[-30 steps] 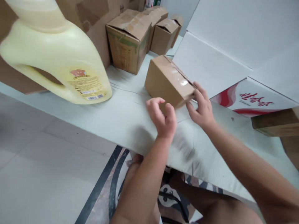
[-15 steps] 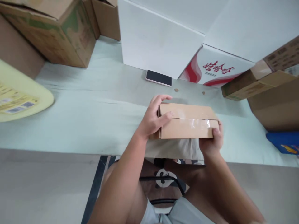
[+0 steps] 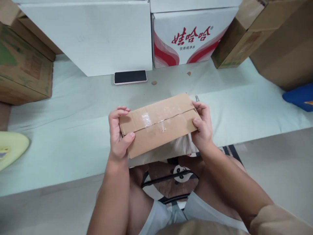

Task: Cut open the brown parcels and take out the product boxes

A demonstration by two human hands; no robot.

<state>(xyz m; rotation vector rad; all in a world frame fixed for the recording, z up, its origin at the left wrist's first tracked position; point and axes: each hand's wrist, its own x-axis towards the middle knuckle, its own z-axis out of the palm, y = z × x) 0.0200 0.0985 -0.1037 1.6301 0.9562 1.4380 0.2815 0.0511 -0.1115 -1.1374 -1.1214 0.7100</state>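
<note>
The brown cardboard box [image 3: 158, 135] lies before the person, close to the near edge of the surface [image 3: 73, 125]; taking it as the centre of the clock, its long side slants, with the right end turned somewhat toward two o'clock. The left hand [image 3: 118, 137] holds the end at nine o'clock, and the right hand [image 3: 202, 125] holds the end at three o'clock. In each grip the thumb is on the near top panel and the fingers are at the far side, so both are closed around the box, probably because two opposite ends keep it steady. This also leaves the middle seam and its clear tape [image 3: 146, 119] uncovered. Whether the box is lifted or supported below, I cannot tell. A phone [image 3: 130, 77] lies at eleven o'clock, against a white carton [image 3: 97, 36], perhaps to be out of the way. The carton with red lettering [image 3: 190, 39] stands at one o'clock.
</note>
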